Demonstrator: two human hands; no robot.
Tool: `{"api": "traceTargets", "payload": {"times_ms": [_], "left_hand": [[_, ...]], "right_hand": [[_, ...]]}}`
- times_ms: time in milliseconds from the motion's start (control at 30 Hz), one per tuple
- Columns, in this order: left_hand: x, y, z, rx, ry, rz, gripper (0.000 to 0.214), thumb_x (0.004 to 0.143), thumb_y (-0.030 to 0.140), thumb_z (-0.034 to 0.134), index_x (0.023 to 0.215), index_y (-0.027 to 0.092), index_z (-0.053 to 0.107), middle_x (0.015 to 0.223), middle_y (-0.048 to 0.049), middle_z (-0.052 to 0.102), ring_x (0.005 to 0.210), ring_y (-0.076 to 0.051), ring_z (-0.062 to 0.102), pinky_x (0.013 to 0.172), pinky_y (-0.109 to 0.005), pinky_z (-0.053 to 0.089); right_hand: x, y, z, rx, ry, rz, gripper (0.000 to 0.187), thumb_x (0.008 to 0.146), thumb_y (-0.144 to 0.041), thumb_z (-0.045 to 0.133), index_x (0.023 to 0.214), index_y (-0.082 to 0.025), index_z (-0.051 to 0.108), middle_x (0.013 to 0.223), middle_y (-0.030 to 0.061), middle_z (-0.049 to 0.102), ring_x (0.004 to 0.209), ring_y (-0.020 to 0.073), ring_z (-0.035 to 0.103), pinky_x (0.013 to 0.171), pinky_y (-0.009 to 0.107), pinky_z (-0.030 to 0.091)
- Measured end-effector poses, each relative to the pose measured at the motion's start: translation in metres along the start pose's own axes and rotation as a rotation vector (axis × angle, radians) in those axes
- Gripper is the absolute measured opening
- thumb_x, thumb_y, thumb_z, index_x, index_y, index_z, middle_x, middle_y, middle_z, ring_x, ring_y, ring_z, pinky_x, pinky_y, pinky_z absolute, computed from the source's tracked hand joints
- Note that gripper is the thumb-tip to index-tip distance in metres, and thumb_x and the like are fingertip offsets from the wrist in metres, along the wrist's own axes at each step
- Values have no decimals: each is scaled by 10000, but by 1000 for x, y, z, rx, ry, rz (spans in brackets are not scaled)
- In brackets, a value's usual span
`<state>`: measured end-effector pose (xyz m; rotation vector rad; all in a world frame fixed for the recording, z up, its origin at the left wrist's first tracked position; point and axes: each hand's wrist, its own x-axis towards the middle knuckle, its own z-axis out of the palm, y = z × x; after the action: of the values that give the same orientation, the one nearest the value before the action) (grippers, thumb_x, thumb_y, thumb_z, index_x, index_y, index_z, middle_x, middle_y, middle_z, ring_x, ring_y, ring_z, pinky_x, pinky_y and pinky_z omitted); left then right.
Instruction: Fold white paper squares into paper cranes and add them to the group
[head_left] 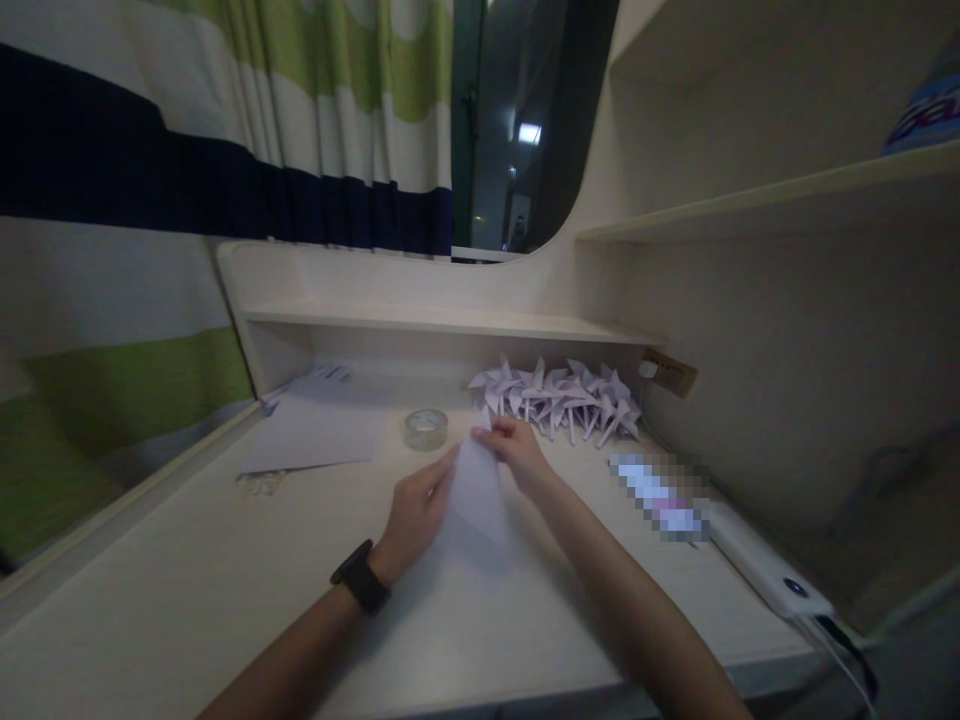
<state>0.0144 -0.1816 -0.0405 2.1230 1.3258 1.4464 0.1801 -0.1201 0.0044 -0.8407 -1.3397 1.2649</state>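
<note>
A folded sheet of white paper is held up above the desk, narrow at the top and wider below. My left hand, with a black watch on its wrist, grips the paper's left edge. Near the upper tip, my right hand pinches the paper between thumb and fingers. Just beyond the left hand stands a roll of clear tape. Behind my right hand lies a pile of white paper pinwheels with paper sticks.
White sheets lie at the back left, with small pale bits at their front edge. On the right are a blurred-out phone-like object and a white power strip with cables. A low shelf overhangs the back.
</note>
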Motion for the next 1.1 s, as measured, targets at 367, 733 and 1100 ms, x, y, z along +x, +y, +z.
{"api": "traceTargets", "payload": {"times_ms": [367,733,1100], "left_hand": [[-7,3,-5,109,278,37,373,961,300,422,1297,230,568,1216,-45,654,1127,-213,603,973,-305,463],[-8,-5,-5,174,410,282,377,927,153,496,1293,209,568,1140,-78,691,962,-177,678,822,-257,524],[-12,-3,-6,141,368,291,406,925,133,497,1320,219,541,1111,-73,702,905,-158,682,778,-236,518]], "right_hand": [[12,-53,37,-111,-109,-216,325,620,-474,784,678,-167,694,641,32,680,559,161,596,538,269,438],[-1,-70,39,-54,-88,-261,321,606,-445,803,662,-148,696,654,50,719,544,142,624,556,253,490],[-2,-72,37,-68,-65,-269,318,632,-442,791,654,-134,717,659,79,725,524,143,620,529,255,487]]}}
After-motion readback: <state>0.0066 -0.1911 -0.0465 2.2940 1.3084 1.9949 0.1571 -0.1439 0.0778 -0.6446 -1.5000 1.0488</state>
